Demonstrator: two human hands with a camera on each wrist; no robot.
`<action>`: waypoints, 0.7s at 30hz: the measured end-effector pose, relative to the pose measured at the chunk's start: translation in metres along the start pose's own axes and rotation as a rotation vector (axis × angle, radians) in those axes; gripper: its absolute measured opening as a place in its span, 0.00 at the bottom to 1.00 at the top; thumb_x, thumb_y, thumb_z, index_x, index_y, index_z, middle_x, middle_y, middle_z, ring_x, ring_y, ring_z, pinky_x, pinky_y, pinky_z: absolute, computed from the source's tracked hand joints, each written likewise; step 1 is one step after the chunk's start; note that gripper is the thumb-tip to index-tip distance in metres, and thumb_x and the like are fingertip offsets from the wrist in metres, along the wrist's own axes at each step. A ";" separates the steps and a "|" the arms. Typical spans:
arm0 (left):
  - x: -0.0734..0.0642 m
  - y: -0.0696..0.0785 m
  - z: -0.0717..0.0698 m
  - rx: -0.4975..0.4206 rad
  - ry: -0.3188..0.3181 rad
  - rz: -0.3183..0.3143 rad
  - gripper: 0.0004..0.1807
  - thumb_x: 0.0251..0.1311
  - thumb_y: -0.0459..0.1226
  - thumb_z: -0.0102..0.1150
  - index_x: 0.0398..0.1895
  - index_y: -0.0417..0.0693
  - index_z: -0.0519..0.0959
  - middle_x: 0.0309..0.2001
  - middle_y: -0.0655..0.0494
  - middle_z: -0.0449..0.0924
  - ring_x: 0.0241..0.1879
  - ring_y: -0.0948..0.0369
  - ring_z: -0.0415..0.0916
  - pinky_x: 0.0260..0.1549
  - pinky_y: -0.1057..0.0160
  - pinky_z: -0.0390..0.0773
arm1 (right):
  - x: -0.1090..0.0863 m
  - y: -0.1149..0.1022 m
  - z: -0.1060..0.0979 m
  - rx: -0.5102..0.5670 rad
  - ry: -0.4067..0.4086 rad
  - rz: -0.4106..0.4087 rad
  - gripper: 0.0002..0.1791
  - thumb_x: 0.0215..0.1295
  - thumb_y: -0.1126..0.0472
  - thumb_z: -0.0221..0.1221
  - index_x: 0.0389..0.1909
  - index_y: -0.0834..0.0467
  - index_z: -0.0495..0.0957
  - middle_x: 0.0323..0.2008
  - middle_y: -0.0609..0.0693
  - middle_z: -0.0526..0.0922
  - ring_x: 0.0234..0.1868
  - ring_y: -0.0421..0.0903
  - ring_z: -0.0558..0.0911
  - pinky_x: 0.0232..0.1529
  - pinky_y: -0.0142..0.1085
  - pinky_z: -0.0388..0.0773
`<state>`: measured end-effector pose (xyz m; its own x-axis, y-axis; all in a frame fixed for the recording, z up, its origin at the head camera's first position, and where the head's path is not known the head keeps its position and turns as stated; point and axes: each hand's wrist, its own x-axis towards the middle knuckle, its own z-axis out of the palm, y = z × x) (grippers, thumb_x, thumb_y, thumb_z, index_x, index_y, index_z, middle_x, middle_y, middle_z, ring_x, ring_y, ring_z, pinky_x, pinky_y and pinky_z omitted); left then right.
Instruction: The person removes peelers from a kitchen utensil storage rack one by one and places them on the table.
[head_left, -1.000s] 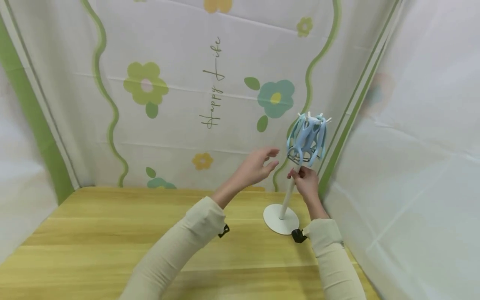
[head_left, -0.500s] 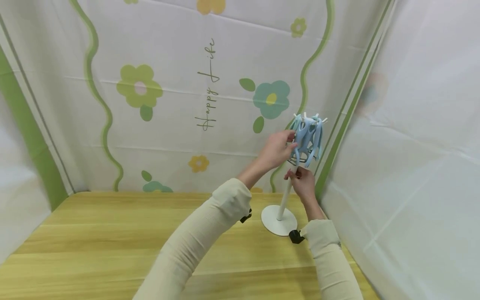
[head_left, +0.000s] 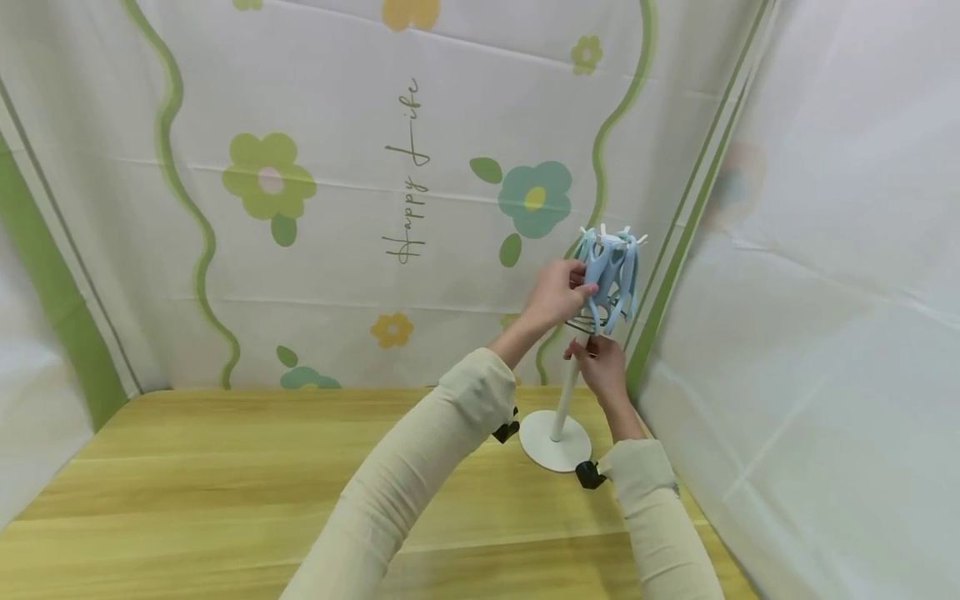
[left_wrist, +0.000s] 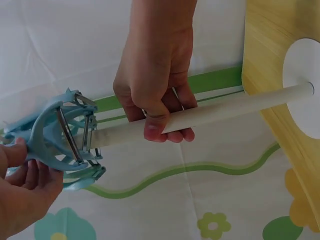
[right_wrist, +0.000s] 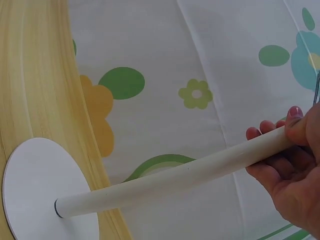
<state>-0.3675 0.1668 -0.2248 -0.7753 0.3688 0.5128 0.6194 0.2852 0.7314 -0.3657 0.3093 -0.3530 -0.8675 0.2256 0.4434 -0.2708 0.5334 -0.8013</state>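
Light-blue Y-shaped peelers (head_left: 611,287) hang in a ring from the white hooks at the top of a white stand (head_left: 564,404). Their metal blades point down toward the pole. My left hand (head_left: 557,293) has come in from the left and pinches one blue peeler (left_wrist: 37,137) by its handle between thumb and fingers. Just below the ring, my right hand (head_left: 607,367) grips the pole (right_wrist: 200,172), with the thumb on one side and curled fingers on the other. Some peelers on the far side are partly hidden.
The round white base (head_left: 536,446) stands on a wooden table (head_left: 225,475), near its back right. Behind hangs a flower-patterned white curtain (head_left: 337,183). Another white sheet (head_left: 840,333) closes off the right side, close to my right arm.
My left hand has moved right from beside the stand to a peeler and now pinches it. The right hand keeps its grip on the pole. The head view has shifted slightly.
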 end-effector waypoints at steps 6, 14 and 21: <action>0.005 -0.001 -0.007 -0.035 -0.015 -0.030 0.10 0.65 0.33 0.62 0.44 0.34 0.82 0.41 0.43 0.87 0.36 0.59 0.81 0.31 0.74 0.74 | 0.000 -0.003 0.002 -0.007 -0.018 0.025 0.12 0.72 0.62 0.57 0.38 0.67 0.83 0.34 0.64 0.87 0.41 0.57 0.84 0.37 0.29 0.74; 0.007 0.004 -0.019 -0.088 -0.007 -0.024 0.11 0.64 0.35 0.64 0.44 0.35 0.82 0.41 0.43 0.87 0.40 0.56 0.83 0.32 0.71 0.74 | 0.000 -0.003 0.002 0.005 -0.048 0.042 0.12 0.73 0.63 0.55 0.41 0.68 0.82 0.34 0.63 0.87 0.41 0.57 0.84 0.34 0.28 0.75; 0.000 0.008 -0.026 -0.094 0.019 -0.001 0.12 0.62 0.36 0.67 0.43 0.36 0.83 0.41 0.44 0.87 0.42 0.54 0.85 0.34 0.71 0.78 | -0.001 -0.003 -0.001 0.020 -0.050 0.038 0.12 0.73 0.62 0.56 0.41 0.68 0.82 0.34 0.64 0.87 0.42 0.59 0.84 0.32 0.27 0.76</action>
<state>-0.3663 0.1460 -0.2073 -0.7786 0.3518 0.5196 0.6050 0.2013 0.7704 -0.3636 0.3083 -0.3508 -0.8968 0.2040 0.3927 -0.2455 0.5091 -0.8250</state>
